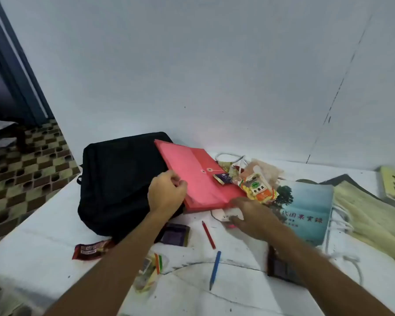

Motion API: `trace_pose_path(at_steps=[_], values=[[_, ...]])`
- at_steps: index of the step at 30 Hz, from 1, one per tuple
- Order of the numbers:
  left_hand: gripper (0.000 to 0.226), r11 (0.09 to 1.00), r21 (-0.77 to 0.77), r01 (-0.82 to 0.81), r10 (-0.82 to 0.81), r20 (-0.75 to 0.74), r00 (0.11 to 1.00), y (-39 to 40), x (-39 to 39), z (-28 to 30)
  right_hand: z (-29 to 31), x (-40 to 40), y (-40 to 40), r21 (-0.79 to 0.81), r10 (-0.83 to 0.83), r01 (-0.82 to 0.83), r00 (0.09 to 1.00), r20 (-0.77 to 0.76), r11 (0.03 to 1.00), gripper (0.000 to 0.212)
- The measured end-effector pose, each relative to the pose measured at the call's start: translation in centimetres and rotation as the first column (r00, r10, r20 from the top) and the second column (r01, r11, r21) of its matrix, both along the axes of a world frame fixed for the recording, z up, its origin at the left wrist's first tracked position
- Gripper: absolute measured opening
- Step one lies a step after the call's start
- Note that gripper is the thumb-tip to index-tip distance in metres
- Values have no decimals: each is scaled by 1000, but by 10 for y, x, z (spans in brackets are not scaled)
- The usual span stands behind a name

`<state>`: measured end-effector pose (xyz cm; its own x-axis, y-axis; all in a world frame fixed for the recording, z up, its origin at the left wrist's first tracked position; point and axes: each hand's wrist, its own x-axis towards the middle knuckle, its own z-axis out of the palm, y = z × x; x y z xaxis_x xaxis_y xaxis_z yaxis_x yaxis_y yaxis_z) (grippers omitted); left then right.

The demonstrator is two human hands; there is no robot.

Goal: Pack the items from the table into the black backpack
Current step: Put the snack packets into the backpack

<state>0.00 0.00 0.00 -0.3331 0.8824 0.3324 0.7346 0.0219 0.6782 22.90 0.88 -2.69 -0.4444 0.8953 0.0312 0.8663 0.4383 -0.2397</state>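
Hands (167, 193) over white table (43, 233) — (tiled floor (21, 179) left).

Pale wall (214, 65), checkered tile floor (21, 179)

A black backpack (116, 179) lies flat on the white surface (39, 236); a red string-tie folder (196, 176) slants over its right edge; snack packets (258, 188), a red pencil (208, 234) and a blue pencil (215, 269) lie nearby.
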Motion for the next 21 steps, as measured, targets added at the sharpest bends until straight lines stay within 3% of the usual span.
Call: trace_pose_path(at_steps=[2,5,7,10,14,15,17,19,21], values=[[16,977,-172,-126,166,243,956,8,-10,2,-4,-17,2,-64,-59,50,987,-146,997,40],[43,928,-368,-62,197,341,919,24,-21,-1,-11,-41,6,-80,-86,70,968,-234,994,37],[48,927,-375,5,159,406,900,38,-22,1,-16,-53,13,-57,-100,88,963,-250,994,35],[26,951,-309,21,112,405,907,59,-24,6,-17,-58,25,-48,-119,110,963,-243,993,24],[15,918,-391,66,31,238,971,88,-40,17,-7,-43,50,43,-165,188,934,-316,981,32],[16,898,-433,75,-11,149,989,92,-46,22,-3,-37,55,72,-195,231,923,-333,970,32],[39,888,-460,4,-94,-174,980,100,-52,33,3,-21,65,126,-268,329,896,-353,936,29],[56,933,-359,-20,-132,-394,910,104,-48,43,8,-6,74,181,-372,440,874,-313,880,24],[57,959,-262,113,-209,-377,902,107,-33,50,10,6,82,163,-507,537,840,-196,828,34]])
